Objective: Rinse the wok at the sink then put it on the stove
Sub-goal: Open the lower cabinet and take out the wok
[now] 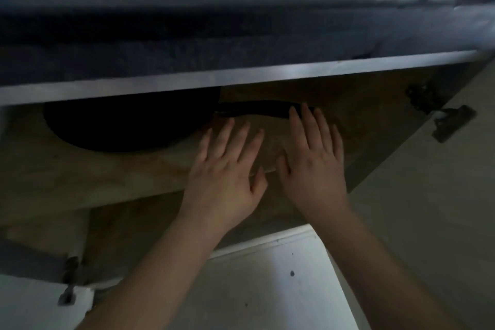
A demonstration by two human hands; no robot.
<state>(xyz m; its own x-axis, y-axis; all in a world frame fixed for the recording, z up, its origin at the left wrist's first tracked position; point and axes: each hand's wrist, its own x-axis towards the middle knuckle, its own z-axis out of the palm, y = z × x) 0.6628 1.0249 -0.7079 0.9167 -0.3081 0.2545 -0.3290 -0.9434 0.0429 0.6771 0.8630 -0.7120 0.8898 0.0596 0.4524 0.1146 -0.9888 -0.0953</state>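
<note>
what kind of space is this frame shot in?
Most likely a home kitchen, looking into an open base cabinet under a countertop. Cues: a dark wok on the wooden shelf, door hinges, both hands reaching in.

Inside open cabinet (375, 94), on shelf (80, 169): wok (128, 123) at left, handle (257, 108) pointing right. Left hand (227, 171) beside right hand (313, 166), fingertips seemingly at handle.

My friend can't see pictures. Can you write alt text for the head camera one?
Two open hands, left hand and right hand, reach into a dim cupboard toward a black wok; the right fingertips are at its handle.
</note>
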